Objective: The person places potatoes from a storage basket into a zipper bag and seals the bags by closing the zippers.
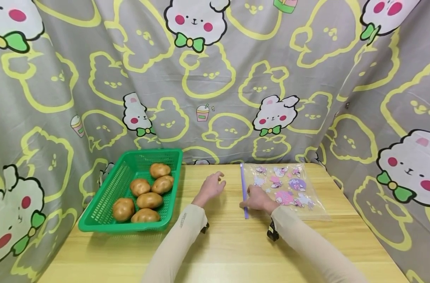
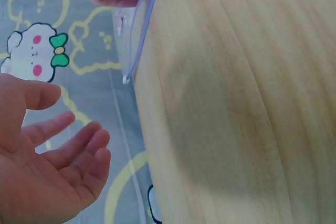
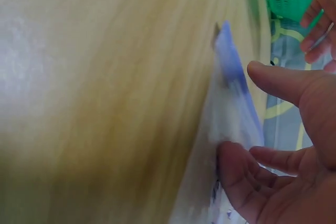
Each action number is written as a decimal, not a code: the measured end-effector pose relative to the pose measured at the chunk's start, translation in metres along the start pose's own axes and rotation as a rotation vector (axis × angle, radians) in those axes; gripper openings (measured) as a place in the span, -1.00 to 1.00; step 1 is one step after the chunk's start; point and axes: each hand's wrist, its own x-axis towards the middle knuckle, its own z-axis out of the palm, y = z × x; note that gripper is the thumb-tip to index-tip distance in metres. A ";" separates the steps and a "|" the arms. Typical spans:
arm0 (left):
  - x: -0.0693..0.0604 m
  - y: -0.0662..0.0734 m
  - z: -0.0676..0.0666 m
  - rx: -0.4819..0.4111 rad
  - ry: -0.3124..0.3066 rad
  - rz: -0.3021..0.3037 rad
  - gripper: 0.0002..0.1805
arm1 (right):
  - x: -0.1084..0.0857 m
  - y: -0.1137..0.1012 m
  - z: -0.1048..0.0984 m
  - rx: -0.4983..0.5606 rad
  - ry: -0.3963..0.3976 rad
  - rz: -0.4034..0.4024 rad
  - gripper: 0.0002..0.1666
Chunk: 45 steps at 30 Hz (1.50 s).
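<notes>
A transparent bag [image 1: 308,182] with pink and purple prints lies on the right of the table, its purple strip [image 1: 246,213] facing left. My right hand [image 1: 258,199] is at that strip; in the right wrist view its thumb and fingers [image 3: 234,169] are spread apart beside the bag's raised edge [image 3: 228,53]. My left hand [image 1: 212,188] hovers over the wood left of the bag, holding nothing; the left wrist view shows its palm [image 2: 47,177] with fingers loosely bent.
A green basket [image 1: 126,227] with several brown potatoes [image 1: 149,200] stands on the left of the wooden table [image 1: 229,251]. Patterned grey curtains [image 1: 229,86] hang behind the table and at both sides.
</notes>
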 end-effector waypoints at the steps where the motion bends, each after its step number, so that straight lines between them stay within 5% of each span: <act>1: 0.001 0.000 0.000 -0.011 -0.002 -0.003 -0.61 | 0.000 0.000 0.001 -0.011 0.001 0.004 -0.27; 11: 0.006 -0.001 0.008 -0.114 0.014 0.001 -0.67 | -0.001 -0.001 0.004 -0.071 0.046 -0.070 -0.55; 24: 0.012 -0.004 0.029 -0.212 0.026 -0.049 -0.61 | -0.020 0.005 0.002 0.138 0.101 -0.168 -0.49; 33: 0.016 -0.001 0.044 -0.543 0.025 -0.146 -0.49 | -0.038 -0.008 -0.003 0.171 0.098 -0.278 -0.45; 37: 0.018 0.001 0.045 -0.676 0.092 -0.196 -0.60 | -0.041 -0.015 -0.004 0.153 0.099 -0.319 -0.44; 45: 0.020 0.003 0.040 -0.802 0.206 -0.252 -0.76 | -0.042 -0.020 -0.005 0.166 0.074 -0.384 -0.48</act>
